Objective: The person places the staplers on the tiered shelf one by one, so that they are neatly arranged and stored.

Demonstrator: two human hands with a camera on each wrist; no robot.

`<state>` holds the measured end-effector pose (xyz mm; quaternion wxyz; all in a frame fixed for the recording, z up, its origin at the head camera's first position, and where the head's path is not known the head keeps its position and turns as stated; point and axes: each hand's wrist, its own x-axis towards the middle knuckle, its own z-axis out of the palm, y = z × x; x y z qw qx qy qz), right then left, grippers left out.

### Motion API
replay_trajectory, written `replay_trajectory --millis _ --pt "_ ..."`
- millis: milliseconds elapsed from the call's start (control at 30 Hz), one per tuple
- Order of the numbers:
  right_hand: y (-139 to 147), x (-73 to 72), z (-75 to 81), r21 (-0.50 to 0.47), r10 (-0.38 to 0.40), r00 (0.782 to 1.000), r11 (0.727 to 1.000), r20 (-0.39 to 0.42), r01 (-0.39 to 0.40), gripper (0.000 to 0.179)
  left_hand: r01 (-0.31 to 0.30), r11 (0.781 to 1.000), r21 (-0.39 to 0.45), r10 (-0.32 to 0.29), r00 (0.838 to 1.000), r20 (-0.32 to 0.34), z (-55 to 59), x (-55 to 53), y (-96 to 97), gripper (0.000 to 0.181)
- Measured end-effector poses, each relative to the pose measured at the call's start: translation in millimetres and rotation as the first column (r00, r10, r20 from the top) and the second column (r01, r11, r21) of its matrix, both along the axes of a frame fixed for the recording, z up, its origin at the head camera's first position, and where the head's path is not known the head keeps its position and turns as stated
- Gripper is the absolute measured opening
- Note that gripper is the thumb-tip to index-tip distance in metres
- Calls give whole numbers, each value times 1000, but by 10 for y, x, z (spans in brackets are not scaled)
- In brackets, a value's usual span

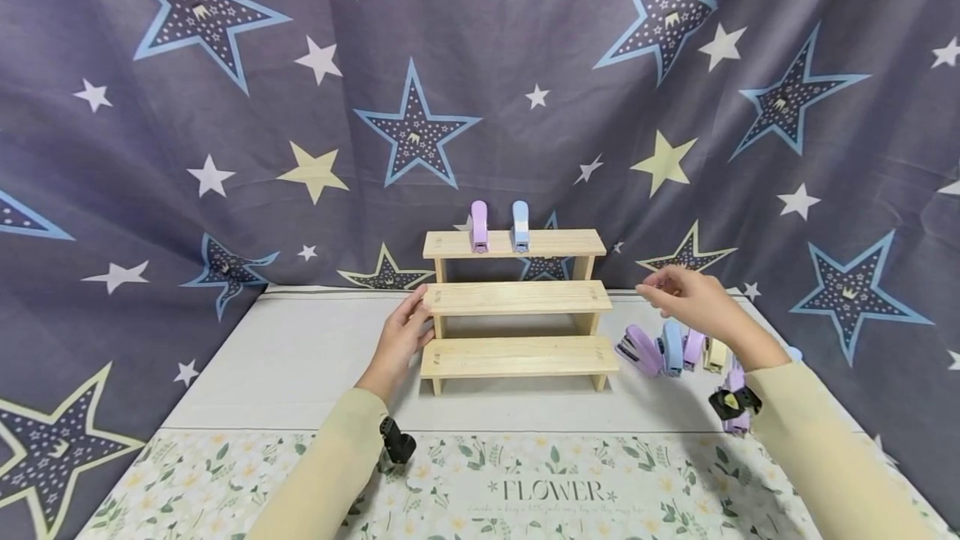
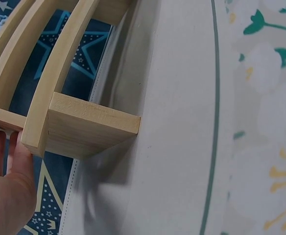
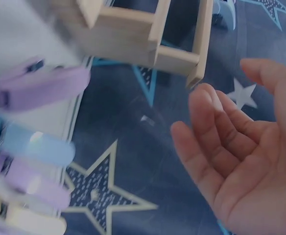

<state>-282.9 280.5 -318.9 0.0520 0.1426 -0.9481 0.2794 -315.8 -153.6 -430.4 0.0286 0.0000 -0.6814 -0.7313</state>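
A three-tier wooden display stand [image 1: 517,297] is on the white part of the table cover. At its left end, my left hand [image 1: 400,338] touches the side by the middle tier; the left wrist view shows these fingers [image 2: 21,152] against the wood. On the top tier stand a purple stapler [image 1: 479,226] and a light blue stapler [image 1: 521,226], side by side. My right hand [image 1: 693,300] is raised to the right of the stand, holding nothing, its fingers loosely bent. Below it lie several staplers, among them a purple one [image 1: 640,350], a blue one [image 1: 672,348] and a cream one [image 1: 715,354].
A dark curtain [image 1: 525,48] with star prints hangs behind and at both sides. The table cover's front part has a flower print [image 1: 555,457]. More purple staplers [image 1: 736,421] lie partly hidden behind the right wrist camera [image 1: 735,402].
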Motion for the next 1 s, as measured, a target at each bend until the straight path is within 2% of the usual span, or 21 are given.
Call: replay_trajectory --millis 200,533,800,1000 --pt "307 181 -109 27 20 998 999 55 -21 47 -2 1000 -8 2 1000 7 0 2 1 48" --pt "779 451 -388 84 -11 994 996 105 2 47 0 1000 1 0 1000 0 3 7 -12 49" --pt "1022 600 -571 106 -62 989 993 135 47 50 -8 1000 3 8 1000 3 14 15 -10 49" --pt "1119 703 -698 85 -88 981 994 172 74 53 -4 1000 8 3 1000 17 21 16 3 48"
